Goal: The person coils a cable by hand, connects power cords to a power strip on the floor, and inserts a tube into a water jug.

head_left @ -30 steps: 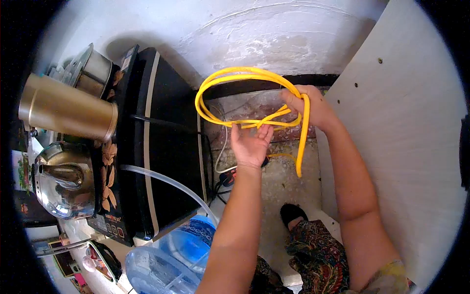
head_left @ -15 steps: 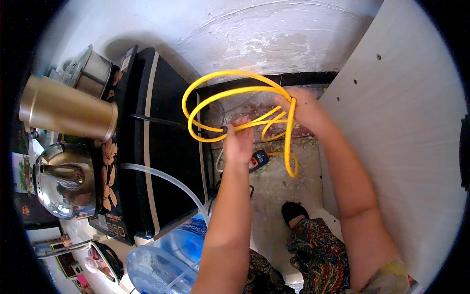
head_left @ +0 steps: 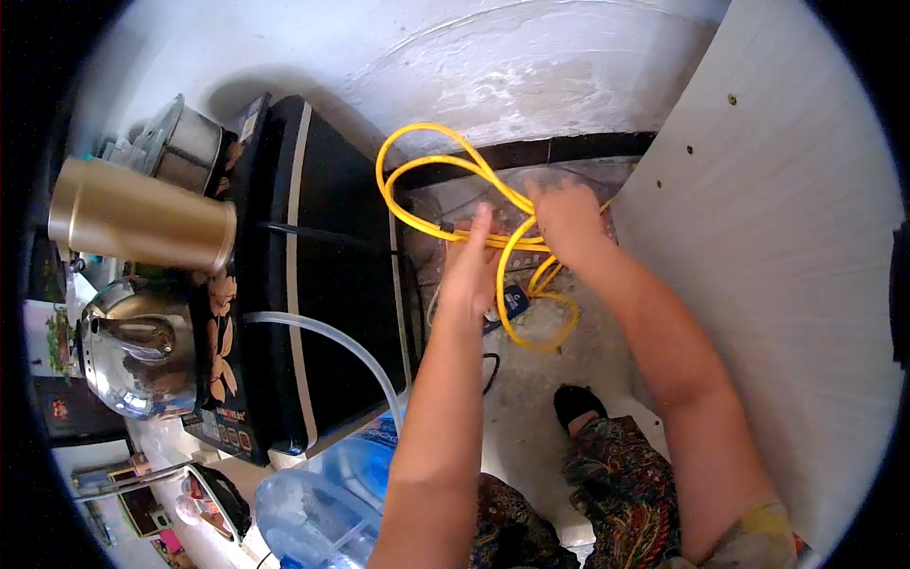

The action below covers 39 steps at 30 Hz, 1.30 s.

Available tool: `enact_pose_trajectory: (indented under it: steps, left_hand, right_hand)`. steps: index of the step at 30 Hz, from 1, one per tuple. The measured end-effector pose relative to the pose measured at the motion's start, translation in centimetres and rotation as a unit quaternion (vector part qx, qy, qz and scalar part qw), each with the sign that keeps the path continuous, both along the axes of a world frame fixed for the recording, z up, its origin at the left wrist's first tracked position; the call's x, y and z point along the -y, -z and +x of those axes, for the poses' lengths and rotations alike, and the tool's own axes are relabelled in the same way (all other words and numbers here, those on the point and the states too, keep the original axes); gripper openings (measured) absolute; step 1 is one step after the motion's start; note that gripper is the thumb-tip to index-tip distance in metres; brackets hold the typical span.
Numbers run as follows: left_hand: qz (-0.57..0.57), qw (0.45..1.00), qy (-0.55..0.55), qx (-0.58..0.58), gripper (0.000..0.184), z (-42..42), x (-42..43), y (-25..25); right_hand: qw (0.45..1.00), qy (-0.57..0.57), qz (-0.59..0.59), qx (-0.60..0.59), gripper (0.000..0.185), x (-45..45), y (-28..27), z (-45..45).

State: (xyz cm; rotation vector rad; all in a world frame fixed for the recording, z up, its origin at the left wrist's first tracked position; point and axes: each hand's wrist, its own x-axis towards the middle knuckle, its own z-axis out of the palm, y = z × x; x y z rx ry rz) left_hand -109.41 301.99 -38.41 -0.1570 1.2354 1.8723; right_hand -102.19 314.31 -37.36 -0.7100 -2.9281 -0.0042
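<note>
A yellow hose [head_left: 500, 284] is gathered in loose loops between my hands, low in front of the wall. My left hand [head_left: 466, 267] is closed round the strands, thumb raised, beside a small dark band [head_left: 447, 228] on the hose. Its far fingers are partly hidden. My right hand [head_left: 572, 226] grips the hose where the loops cross, back of the hand upward. Two narrow loops reach toward the upper left, and another hangs toward the floor. Under the hose lies a small dark blue packet [head_left: 515, 302].
A black cabinet [head_left: 346, 256] on the left bears a steel kettle [head_left: 142, 356], a gold canister [head_left: 142, 216] and a metal pot [head_left: 194, 142]. A clear tube [head_left: 332, 334] runs down to a blue water bottle [head_left: 313, 507]. A pale panel [head_left: 758, 266] stands at right.
The loops have narrowed and shifted slightly right. My right hand has turned over and moved lower on the hose. My left thumb now points up, and the hanging loop has swung left.
</note>
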Motion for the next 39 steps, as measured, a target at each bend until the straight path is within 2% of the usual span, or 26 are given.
enact_pose_trajectory:
  steps: [1,2,3,5,7,9,13,15,17,19,21,24,25,27,29,31,32,33,35,36,39]
  left_hand:
    - [-0.024,1.000,-0.005,0.007,0.047,0.0,-0.3,0.0]
    - [-0.043,0.998,-0.032,-0.028,0.056,0.4,-0.7,-0.4]
    - [-0.043,0.998,-0.032,-0.028,0.056,0.3,-0.9,-0.1]
    - [-0.035,0.991,0.043,-0.119,0.064,0.1,-1.2,0.1]
    - [-0.043,0.988,0.060,-0.135,0.064,0.9,-1.4,-0.7]
    - [-0.076,0.981,0.055,-0.170,0.058,1.2,-1.6,-0.6]
    - [-0.117,0.983,-0.010,-0.144,0.044,0.6,-2.0,2.5]
    - [-0.019,0.999,-0.044,0.003,0.035,0.8,-1.7,0.0]
    - [-0.005,0.998,-0.064,0.020,0.028,0.8,-1.8,-0.2]
    - [-0.013,0.991,-0.135,-0.005,0.025,0.6,-2.1,0.6]
    - [-0.037,0.990,-0.138,-0.005,0.021,0.4,-2.0,0.5]
    - [-0.054,0.993,-0.106,-0.009,0.016,0.2,-1.7,-0.1]
    - [-0.053,0.993,-0.105,-0.008,0.016,0.1,-1.6,-0.2]
    - [-0.017,0.991,-0.134,-0.024,0.013,0.1,-1.5,-0.6]
    - [-0.047,0.989,-0.126,-0.063,0.012,0.0,-1.4,-1.2]
    - [-0.018,0.987,-0.127,-0.097,0.011,-0.1,-1.4,-1.6]
    - [0.006,0.985,-0.144,-0.091,0.010,-0.1,-1.4,-1.6]
    - [0.006,0.985,-0.144,-0.091,0.010,-0.2,-1.4,-1.8]
    - [0.017,0.981,-0.142,-0.134,0.007,-0.4,-1.2,-2.2]
    - [0.063,0.976,-0.161,-0.135,0.005,-0.5,-1.3,-1.9]
    - [0.065,0.970,-0.170,-0.161,0.004,-0.4,-1.5,-2.8]
  right_hand:
    - [0.999,-0.019,0.033,-0.007,0.027,0.6,0.1,0.1]
    - [0.998,-0.034,0.052,0.007,0.027,1.4,-0.3,0.3]
    - [0.998,-0.034,0.051,0.006,0.027,1.8,-0.3,0.5]
    - [0.993,-0.105,0.051,0.002,0.025,2.3,-0.2,0.8]
    - [0.992,-0.109,0.052,0.034,0.023,2.7,-0.1,0.9]
    - [0.990,-0.125,0.043,-0.039,0.018,2.9,-0.1,1.1]
    - [0.989,-0.140,0.041,0.002,0.015,2.5,-0.6,0.8]
    - [0.966,-0.198,0.019,-0.163,0.014,2.5,-1.3,0.6]
    - [0.963,-0.216,0.016,-0.163,0.015,2.3,-1.2,0.3]
    - [0.958,-0.233,0.013,-0.164,0.018,2.3,-1.5,0.3]
    - [0.950,-0.229,-0.120,-0.173,0.026,2.1,-2.6,0.6]
    - [0.937,-0.244,-0.179,-0.174,0.033,0.7,-4.2,0.9]
    - [0.937,-0.243,-0.179,-0.173,0.033,0.2,-4.7,1.0]
    - [0.925,-0.238,-0.252,-0.155,0.032,-1.4,-5.3,1.4]
    - [0.924,-0.239,-0.247,-0.167,0.029,-3.0,-5.4,1.6]
    - [0.876,-0.098,-0.451,-0.141,0.028,-4.2,-5.4,1.8]
    - [0.858,-0.002,-0.497,-0.131,0.024,-3.9,-6.2,1.9]
    - [0.858,-0.002,-0.497,-0.131,0.024,-4.2,-6.2,2.1]
    - [0.688,0.052,-0.686,-0.233,0.020,-5.1,-6.0,2.3]
    - [0.687,0.054,-0.686,-0.233,0.020,-5.2,-6.0,2.3]
    - [0.574,0.092,-0.751,-0.313,0.032,-5.5,-6.4,2.3]
